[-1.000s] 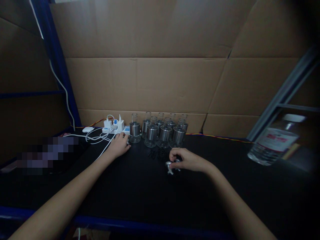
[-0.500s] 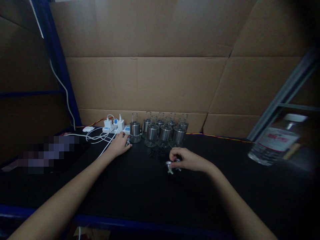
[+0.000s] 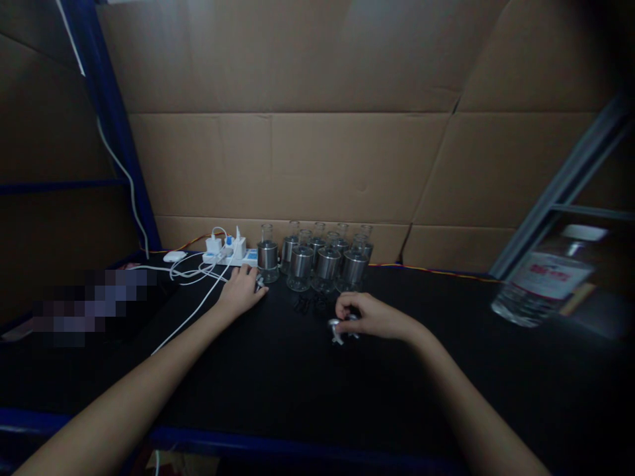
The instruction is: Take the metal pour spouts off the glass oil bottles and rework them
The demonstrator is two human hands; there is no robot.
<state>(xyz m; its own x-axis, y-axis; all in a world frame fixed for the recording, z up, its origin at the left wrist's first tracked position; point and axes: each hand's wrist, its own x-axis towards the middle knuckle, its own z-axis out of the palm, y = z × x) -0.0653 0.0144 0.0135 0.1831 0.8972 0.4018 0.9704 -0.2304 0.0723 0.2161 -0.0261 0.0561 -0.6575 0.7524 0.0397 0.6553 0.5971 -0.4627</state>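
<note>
Dim, flat light; a faint pale sheen on the upper part of the back wall (image 3: 297,165), which is brown cardboard, creased in horizontal bands, with a slanting seam toward the right. Left side: darker brown panel (image 3: 44,119), crossed by a blue crossbar (image 3: 59,188). Leaning blue post (image 3: 103,79) where left panel and back wall meet, pale cable (image 3: 120,163) running down it. Right: slanted grey metal strut (image 3: 550,203), surroundings falling to near-black. Work surface (image 3: 278,390) black, wide; blue rail (image 3: 228,441) along its near edge.
</note>
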